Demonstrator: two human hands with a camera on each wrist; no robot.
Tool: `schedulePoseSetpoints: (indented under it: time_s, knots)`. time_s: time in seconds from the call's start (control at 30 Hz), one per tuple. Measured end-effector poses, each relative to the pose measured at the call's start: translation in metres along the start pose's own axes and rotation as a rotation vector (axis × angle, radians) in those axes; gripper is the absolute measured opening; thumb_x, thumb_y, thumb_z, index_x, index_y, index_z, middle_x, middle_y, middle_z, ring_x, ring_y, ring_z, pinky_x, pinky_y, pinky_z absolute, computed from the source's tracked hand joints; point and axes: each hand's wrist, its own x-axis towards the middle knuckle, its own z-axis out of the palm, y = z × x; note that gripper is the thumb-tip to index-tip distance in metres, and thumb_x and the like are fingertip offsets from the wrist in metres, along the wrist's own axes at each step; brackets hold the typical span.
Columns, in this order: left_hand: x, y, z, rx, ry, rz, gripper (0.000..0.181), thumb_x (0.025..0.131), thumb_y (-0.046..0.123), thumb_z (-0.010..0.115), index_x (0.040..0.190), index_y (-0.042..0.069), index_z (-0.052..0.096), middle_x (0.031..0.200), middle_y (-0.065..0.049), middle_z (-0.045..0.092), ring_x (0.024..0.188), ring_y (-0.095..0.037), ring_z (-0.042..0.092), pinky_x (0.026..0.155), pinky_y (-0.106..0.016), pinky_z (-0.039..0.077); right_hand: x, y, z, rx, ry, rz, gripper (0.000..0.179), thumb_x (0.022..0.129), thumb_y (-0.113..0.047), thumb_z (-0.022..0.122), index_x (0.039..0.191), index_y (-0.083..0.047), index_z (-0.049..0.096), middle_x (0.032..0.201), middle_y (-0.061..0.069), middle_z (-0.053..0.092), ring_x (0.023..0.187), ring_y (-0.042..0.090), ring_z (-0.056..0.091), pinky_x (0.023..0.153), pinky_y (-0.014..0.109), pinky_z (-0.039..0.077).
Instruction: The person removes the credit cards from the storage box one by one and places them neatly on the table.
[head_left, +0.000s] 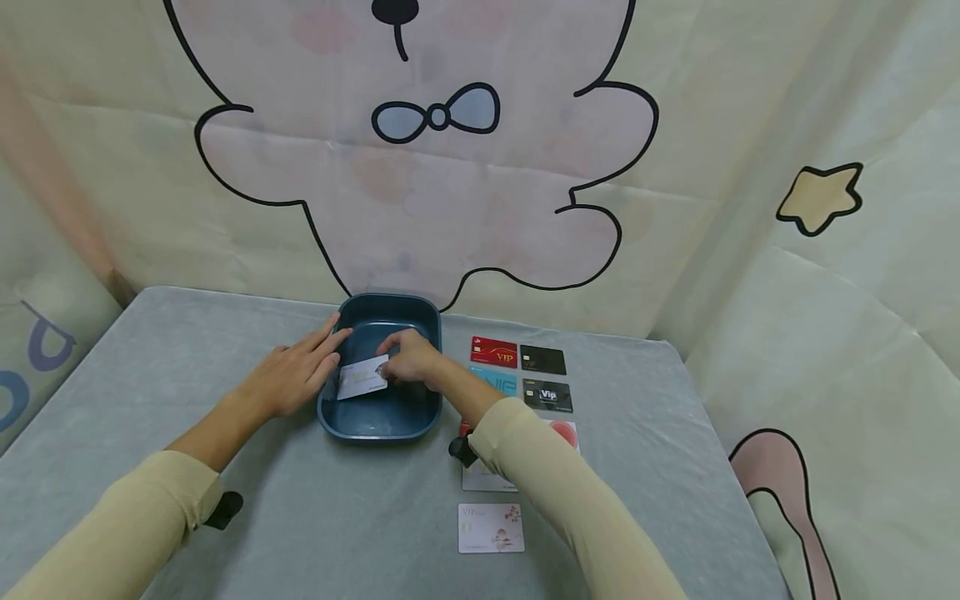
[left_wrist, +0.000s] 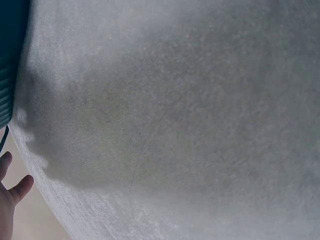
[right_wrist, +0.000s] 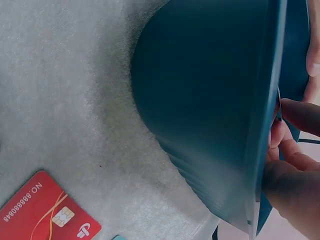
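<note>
A dark blue rectangular bin (head_left: pixel 378 433) stands at the back of the table. My right hand (head_left: pixel 411 360) reaches into it and pinches the right end of a whitish printed card (head_left: pixel 360 380), which lies slantwise over the bin's inside. On the bin's left rim rests my left hand (head_left: pixel 294 373), fingers extended along the edge. In the right wrist view the bin's outer wall (right_wrist: pixel 200 75) hides much of the card, while thumb and fingers of the right hand (right_wrist: pixel 292 175) show at the rim. Only fingertips of the left hand (left_wrist: pixel 12 195) appear in the left wrist view.
Right of the bin lie a red VIP card (head_left: pixel 495 352), a black card (head_left: pixel 543 360), a light blue card (head_left: pixel 493 381) and a black Vip card (head_left: pixel 548 395). My right forearm partly covers more cards. Nearer the front is a pale floral card (head_left: pixel 491 528). A printed curtain (head_left: pixel 465 233) hangs behind.
</note>
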Motion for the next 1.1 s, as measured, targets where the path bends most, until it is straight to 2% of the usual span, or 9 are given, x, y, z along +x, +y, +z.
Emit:
schedulePoseSetpoints:
  time_s: [0.2,0.5,0.77,1.1]
  knots:
    - [0.001,0.001,0.000,-0.001,0.002,-0.001,0.051,0.109,0.029,0.032,0.157,0.011,0.031,0.166,-0.014,0.012,0.138,-0.042,0.042,0.096,-0.069,0.040,-0.001,0.000,-0.002,0.029,-0.013,-0.013,0.025,0.092,0.003,0.066,0.116,-0.001,0.065,0.093,0.009,0.065,0.077,0.016,0.064,0.072,0.028,0.058]
    - [0.002,0.004,0.000,0.000,-0.003,-0.004,0.052,0.109,0.030,0.033,0.157,0.010,0.031,0.166,-0.015,0.012,0.138,-0.043,0.041,0.096,-0.070,0.039,-0.009,0.002,-0.019,0.036,-0.032,-0.082,0.026,0.092,0.002,0.066,0.118,0.000,0.065,0.095,0.011,0.063,0.079,0.020,0.063,0.076,0.032,0.059]
    - [0.002,0.003,0.002,0.014,-0.001,-0.011,0.052,0.109,0.029,0.033,0.157,0.010,0.030,0.166,-0.015,0.012,0.140,-0.042,0.038,0.097,-0.069,0.039,-0.029,0.008,-0.040,0.004,0.002,-0.120,0.027,0.093,-0.002,0.067,0.120,-0.005,0.064,0.093,0.013,0.062,0.082,0.024,0.064,0.075,0.027,0.058]
    - [-0.001,0.003,0.000,0.022,0.002,-0.012,0.052,0.109,0.029,0.031,0.157,0.009,0.030,0.166,-0.015,0.012,0.139,-0.042,0.040,0.095,-0.068,0.040,-0.057,0.016,-0.056,0.047,-0.040,-0.189,0.030,0.094,0.000,0.065,0.123,-0.004,0.062,0.099,0.015,0.060,0.096,0.028,0.063,0.076,0.031,0.059]
